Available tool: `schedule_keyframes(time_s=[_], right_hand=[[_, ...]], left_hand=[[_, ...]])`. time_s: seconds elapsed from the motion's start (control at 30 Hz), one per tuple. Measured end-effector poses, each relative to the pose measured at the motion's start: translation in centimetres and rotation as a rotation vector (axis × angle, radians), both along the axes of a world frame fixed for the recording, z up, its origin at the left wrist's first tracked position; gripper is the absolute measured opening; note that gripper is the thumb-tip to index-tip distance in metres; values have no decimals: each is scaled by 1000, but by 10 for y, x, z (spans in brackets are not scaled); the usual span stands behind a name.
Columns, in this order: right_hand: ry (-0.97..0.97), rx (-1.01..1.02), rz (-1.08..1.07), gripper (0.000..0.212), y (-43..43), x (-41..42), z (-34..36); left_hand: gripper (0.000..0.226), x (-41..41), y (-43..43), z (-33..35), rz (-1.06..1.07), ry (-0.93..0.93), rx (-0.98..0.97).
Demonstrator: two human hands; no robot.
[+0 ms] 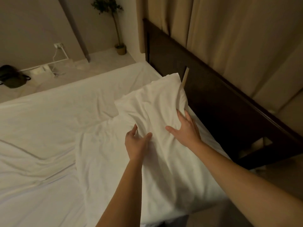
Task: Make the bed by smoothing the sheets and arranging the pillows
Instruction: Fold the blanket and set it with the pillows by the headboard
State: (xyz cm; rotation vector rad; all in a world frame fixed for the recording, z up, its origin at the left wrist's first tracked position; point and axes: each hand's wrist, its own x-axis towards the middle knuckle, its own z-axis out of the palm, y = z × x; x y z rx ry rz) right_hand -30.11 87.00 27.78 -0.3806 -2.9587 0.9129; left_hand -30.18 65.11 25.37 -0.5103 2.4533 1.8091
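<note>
Pillow (152, 102) sits on the right side of the bed, far corner raised just beside the headboard (213, 99), near end lying down into the white bedding. Where pillow stops and bedding starts at the near end I can't tell; it's all one white.

Both hands are on it. Right hand (186, 130) is flat, fingers spread and straight, pressing the pillow's right side next to the headboard and gripping nothing. Left hand (136, 140) rests against the left edge, fingers loosely extended, thumb out on the fabric. I see no clear pinch, so I read it as released too.

This looks like the squaring-and-smoothing step on the pillow. To do it well, sweep both palms outward from the middle toward the corners, so the creases running down the case get pushed off the edge rather than bunched. Keep the long side parallel to the headboard. Use light, even pressure, because leaning hard on one side will likely lump the filling.

Out left, the sheet (41, 131) shows long wrinkles and a deep fold, so it needs smoothing yet. Beyond the bed there's a dark bag (12, 76) on the floor, a wall socket (58, 45) with cables, a potted plant (114, 22), and curtains (229, 30) behind the headboard.
</note>
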Motion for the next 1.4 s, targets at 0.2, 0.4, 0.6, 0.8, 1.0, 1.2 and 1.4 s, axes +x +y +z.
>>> schedule_keyframes(time_s=[0.2,0.4,0.6,0.8,1.0,1.2,1.4], right_hand=[[-7,-67,-4,103,68,-74,-27],[-37,-121,95,101,127,-161,-66],[-95,-141,234,102,177,-257,-108],[-93,-169,272,100,217,-332,-132],[-90,-196,231,102,229,-385,-157],[-263,-31,155,92,225,-404,-197],[-377,187,348,78,182,-372,-228]], left_hand=[[82,-70,62,-7,-11,23,-45],[81,-132,122,-31,55,-16,-89],[79,-198,177,-65,192,-64,-121],[78,-261,219,-91,241,-64,-142],[77,-321,222,-119,216,-15,-183],[92,-343,195,-163,-47,-221,-236],[74,-297,166,-216,-61,-444,-312]])
